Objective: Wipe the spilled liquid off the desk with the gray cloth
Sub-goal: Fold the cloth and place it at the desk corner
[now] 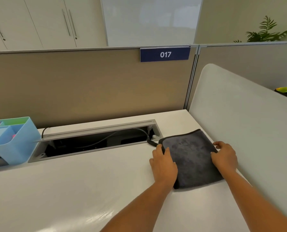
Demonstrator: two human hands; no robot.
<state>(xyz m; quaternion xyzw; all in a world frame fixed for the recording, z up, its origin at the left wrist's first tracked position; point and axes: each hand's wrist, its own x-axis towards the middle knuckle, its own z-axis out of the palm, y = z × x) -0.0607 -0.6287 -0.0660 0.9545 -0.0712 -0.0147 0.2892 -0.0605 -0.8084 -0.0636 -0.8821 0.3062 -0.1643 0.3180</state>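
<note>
Organizer (13, 139) at far left, then the open cable tray (96, 143). We lay our left hand (163, 164), fingers flat, on the folded gray cloth (192, 159) at the right of the tabletop (72, 190). Our right hand (224, 156) curls its fingers at the cloth's edge, grip unclear. Wiping leftward may push liquid into the tray.

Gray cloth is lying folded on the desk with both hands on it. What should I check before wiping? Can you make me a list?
1. Gray cloth lying flat on the desk: ok.
2. Left hand on the cloth's left edge: ok.
3. Right hand on its right edge: ok. Whether it grips firmly: cannot tell.
4. Spilled liquid found: cannot tell, only shine shows on the desk.
5. Black cable well away from the cloth: not ok, it lies right beside the far-left corner.
</note>
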